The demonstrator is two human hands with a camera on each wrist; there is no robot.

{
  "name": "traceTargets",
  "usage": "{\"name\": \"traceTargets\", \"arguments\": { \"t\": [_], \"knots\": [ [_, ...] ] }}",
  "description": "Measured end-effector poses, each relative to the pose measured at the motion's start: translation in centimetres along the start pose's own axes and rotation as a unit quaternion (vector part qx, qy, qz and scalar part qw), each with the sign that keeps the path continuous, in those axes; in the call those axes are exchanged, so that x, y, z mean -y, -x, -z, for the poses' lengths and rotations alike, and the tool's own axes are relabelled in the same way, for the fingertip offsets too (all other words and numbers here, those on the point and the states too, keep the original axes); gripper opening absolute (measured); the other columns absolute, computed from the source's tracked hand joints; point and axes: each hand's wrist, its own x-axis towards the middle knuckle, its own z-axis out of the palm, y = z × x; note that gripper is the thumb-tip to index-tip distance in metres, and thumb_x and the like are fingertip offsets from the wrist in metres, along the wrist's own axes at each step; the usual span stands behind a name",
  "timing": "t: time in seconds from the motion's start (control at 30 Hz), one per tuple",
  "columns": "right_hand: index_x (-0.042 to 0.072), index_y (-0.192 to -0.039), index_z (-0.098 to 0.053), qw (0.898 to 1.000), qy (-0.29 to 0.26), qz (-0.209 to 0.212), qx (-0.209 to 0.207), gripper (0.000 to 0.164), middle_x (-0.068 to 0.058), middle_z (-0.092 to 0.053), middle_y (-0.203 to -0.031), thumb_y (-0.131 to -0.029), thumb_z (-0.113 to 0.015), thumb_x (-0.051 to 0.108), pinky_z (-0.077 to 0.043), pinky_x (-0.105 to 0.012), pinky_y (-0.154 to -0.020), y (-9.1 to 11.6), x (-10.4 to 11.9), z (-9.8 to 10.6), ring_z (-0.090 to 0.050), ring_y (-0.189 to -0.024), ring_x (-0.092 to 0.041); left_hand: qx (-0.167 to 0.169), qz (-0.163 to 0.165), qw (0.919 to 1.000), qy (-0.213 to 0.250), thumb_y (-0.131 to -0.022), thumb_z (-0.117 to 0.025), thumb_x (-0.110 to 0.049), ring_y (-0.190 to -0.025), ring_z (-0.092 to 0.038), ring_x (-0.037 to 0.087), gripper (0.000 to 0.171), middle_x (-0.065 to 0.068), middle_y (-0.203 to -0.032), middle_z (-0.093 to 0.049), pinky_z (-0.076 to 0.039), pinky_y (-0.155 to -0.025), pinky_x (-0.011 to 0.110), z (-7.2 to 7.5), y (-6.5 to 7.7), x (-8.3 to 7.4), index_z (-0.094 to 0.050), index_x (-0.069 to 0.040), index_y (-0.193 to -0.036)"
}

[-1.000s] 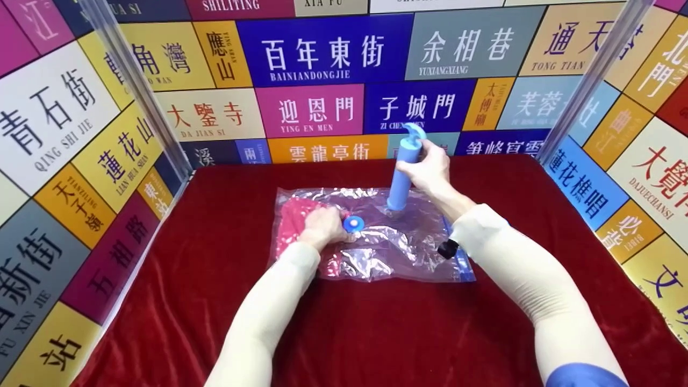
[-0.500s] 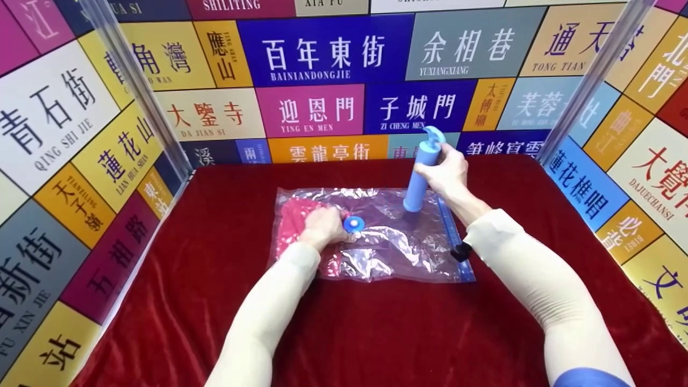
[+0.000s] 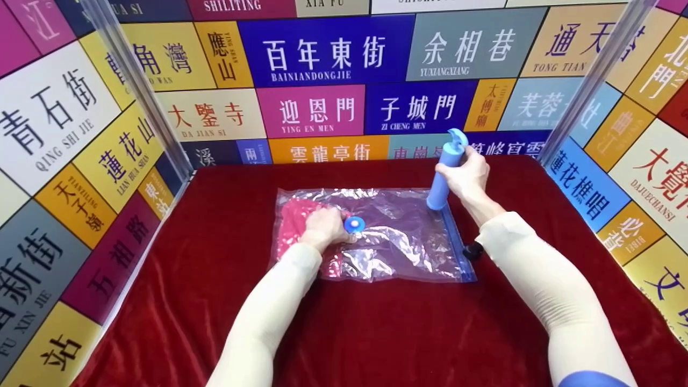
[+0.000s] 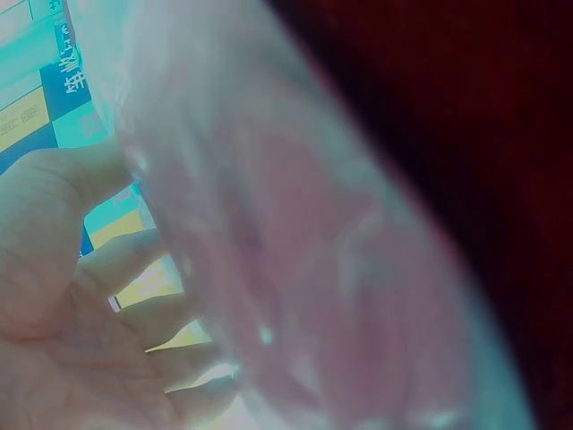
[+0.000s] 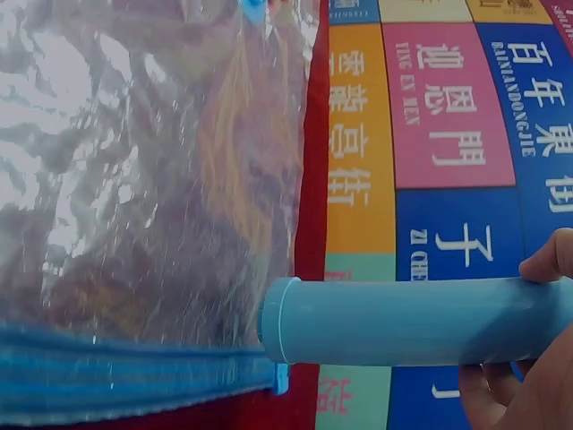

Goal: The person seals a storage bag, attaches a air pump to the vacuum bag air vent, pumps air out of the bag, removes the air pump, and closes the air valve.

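A clear plastic vacuum storage bag (image 3: 398,247) lies flat, with pink folded material (image 3: 295,220) inside its left part. My left hand (image 3: 324,226) rests on the bag beside its round blue valve (image 3: 354,224). In the left wrist view the fingers (image 4: 134,255) look fairly straight against the plastic, their tips hidden behind the bulging bag. My right hand (image 3: 470,174) grips a light blue hand pump (image 3: 445,174), tilted, with its hooked handle at the top. The pump's lower end is at the bag's far right corner, near the blue zip strip (image 5: 134,372).
A dark red velvet cloth (image 3: 376,333) covers the table. Panels with Chinese lettering (image 3: 325,51) stand behind and at both sides, joined by clear corner posts (image 3: 142,91). A small black object (image 3: 473,250) sits at my right cuff.
My right hand has carried the pump to the right, from the bag's middle toward its zip edge. My left hand and the bag have stayed in place.
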Motion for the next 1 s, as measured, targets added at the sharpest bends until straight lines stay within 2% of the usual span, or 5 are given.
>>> {"name": "traceTargets", "arguments": {
  "t": [0.57,0.83,1.0],
  "knots": [
    [0.006,-0.135,-0.064,0.999,0.007,-0.042,-0.033,0.059,-0.017,-0.071,-0.13,-0.081,-0.082,0.022,-0.05,-0.045,-0.108,-1.5,-2.3,2.6,-0.065,-0.119,-0.033,0.006,0.012,0.9999,0.001,-0.064,-0.094,-0.067,-0.107,-0.064,0.027,0.076,0.006,-0.116,-0.073,-0.058,-0.091,0.045,-0.1,-0.1,-0.1,-0.077,-0.028,-0.126],
    [0.008,-0.139,-0.063,0.997,0.015,-0.058,-0.045,0.063,-0.016,-0.07,-0.134,-0.08,-0.08,0.021,-0.049,-0.045,-0.111,-2.6,-3.4,3.6,-0.064,-0.124,-0.034,0.01,0.0,0.9999,0.013,-0.067,-0.094,-0.062,-0.111,-0.063,0.027,0.07,0.004,-0.121,-0.075,-0.056,-0.094,0.046,-0.1,-0.2,0.0,-0.076,-0.035,-0.129],
    [0.008,-0.14,-0.062,0.996,0.019,-0.07,-0.053,0.064,-0.016,-0.07,-0.135,-0.08,-0.079,0.021,-0.048,-0.045,-0.112,-3.2,-4.2,4.2,-0.063,-0.126,-0.035,0.003,-0.001,0.9999,0.01,-0.067,-0.094,-0.062,-0.113,-0.063,0.028,0.069,0.006,-0.119,-0.075,-0.057,-0.094,0.047,0.1,0.0,0.0,-0.077,-0.034,-0.127]
  ]
}}
